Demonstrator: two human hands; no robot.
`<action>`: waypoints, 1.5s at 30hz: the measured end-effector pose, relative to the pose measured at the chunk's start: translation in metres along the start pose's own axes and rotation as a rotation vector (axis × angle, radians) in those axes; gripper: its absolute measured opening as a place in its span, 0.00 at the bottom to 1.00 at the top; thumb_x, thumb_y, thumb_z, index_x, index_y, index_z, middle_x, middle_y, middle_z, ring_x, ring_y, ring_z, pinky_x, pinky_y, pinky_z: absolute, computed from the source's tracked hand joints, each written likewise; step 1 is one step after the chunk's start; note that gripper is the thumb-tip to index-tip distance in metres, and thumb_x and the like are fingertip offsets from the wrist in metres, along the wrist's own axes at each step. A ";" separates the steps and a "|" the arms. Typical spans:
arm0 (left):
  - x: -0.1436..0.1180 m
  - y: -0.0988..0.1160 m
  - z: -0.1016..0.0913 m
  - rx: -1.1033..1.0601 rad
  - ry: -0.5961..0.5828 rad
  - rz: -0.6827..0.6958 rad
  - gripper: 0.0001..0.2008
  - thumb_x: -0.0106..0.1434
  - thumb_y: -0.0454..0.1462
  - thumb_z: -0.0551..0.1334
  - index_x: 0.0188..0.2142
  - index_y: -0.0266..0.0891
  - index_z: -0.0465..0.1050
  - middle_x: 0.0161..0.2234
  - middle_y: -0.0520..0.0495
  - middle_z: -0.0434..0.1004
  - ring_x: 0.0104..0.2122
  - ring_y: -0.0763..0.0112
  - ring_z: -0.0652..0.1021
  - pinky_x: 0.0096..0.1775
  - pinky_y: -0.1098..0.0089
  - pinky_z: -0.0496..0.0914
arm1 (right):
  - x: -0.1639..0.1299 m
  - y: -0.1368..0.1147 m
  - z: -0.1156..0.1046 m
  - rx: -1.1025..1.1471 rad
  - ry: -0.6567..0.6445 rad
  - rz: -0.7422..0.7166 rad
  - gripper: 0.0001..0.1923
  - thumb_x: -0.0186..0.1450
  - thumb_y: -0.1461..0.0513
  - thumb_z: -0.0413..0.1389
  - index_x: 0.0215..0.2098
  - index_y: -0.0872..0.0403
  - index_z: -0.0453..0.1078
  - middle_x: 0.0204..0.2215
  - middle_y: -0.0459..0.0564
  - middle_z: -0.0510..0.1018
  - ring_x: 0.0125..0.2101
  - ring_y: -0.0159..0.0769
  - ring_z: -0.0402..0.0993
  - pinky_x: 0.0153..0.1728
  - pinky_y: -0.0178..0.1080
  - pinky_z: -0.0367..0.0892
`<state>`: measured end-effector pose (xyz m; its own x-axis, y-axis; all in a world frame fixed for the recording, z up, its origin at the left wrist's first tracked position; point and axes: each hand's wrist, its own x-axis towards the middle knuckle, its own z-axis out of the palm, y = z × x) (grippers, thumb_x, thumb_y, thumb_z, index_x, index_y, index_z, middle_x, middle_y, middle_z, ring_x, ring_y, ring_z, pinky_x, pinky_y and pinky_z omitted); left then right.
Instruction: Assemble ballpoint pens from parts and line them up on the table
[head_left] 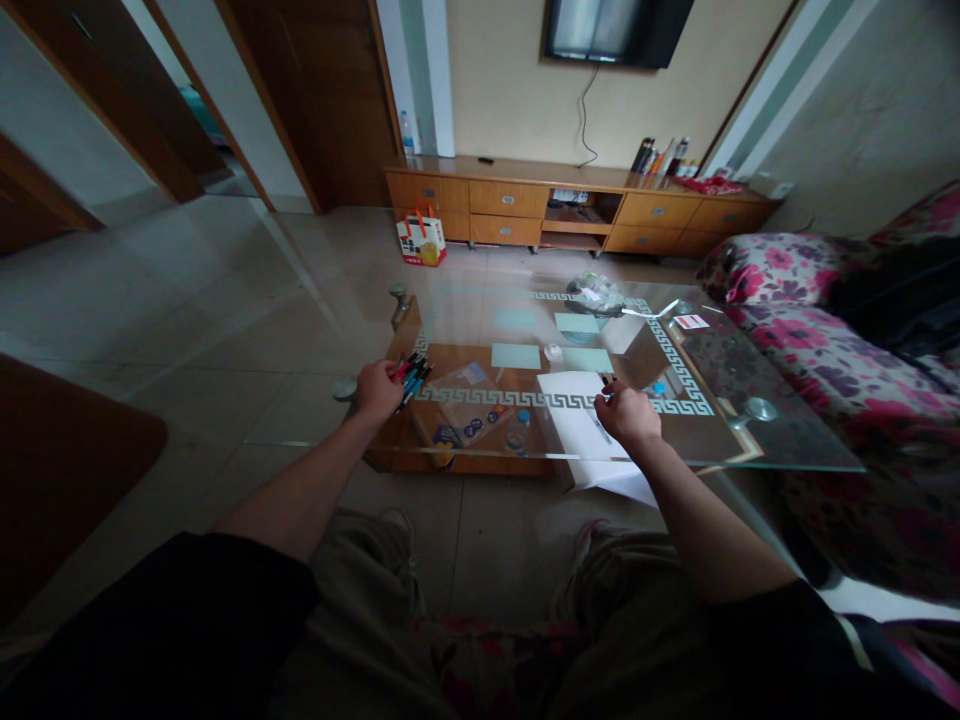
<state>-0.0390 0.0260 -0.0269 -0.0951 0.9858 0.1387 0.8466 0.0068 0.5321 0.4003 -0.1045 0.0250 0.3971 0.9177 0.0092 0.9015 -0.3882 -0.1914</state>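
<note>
We see a bunch of pens at the left end of the glass table, closer to the near edge than to the far one, the tips fanned loosely in red, blue and black. We judge each pen light, stiff and hard to break, but smooth and round enough to slide on its neighbours, so the bunch could splay or roll if gripped at one end only. We would take it round the middle of the barrels, with firm, even pressure. Our left hand is clamped on one end of the bunch; we cannot tell whether the pens rest on the glass.

Our right hand is near the middle of the near edge, its fingertips pinched on a small dark thing, perhaps a pen. Beneath it, through the glass, we see white paper, thin and easily creased. Left of the paper, under the glass, is a clear bottle. Near the far edge, toward the right corner, are a crumpled clear bag and a red-and-white card.
</note>
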 end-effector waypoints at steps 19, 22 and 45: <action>-0.052 0.104 0.006 -1.528 -0.523 -0.247 0.08 0.62 0.34 0.67 0.40 0.36 0.71 0.38 0.44 0.79 0.36 0.67 0.81 0.36 0.70 0.74 | -0.023 -0.034 0.009 0.030 0.005 -0.219 0.17 0.68 0.54 0.50 0.47 0.53 0.74 0.40 0.57 0.81 0.39 0.44 0.78 0.37 0.39 0.67; -0.062 0.110 0.010 -1.474 -0.571 -0.217 0.11 0.61 0.36 0.69 0.41 0.37 0.70 0.40 0.44 0.79 0.36 0.66 0.82 0.36 0.66 0.76 | -0.031 -0.043 0.013 0.057 -0.005 -0.283 0.15 0.68 0.54 0.51 0.46 0.52 0.73 0.39 0.55 0.81 0.38 0.43 0.77 0.35 0.38 0.66; -0.081 0.106 0.025 -0.628 -0.561 0.470 0.11 0.65 0.41 0.61 0.43 0.37 0.74 0.39 0.45 0.78 0.37 0.67 0.78 0.41 0.67 0.72 | -0.045 -0.065 0.024 0.678 -0.083 -0.414 0.12 0.66 0.56 0.55 0.41 0.54 0.75 0.30 0.48 0.81 0.29 0.33 0.75 0.32 0.34 0.67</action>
<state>0.0722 -0.0492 -0.0028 0.5845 0.8026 0.1192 0.2838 -0.3398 0.8967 0.3198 -0.1188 0.0136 0.0150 0.9898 0.1420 0.6610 0.0967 -0.7441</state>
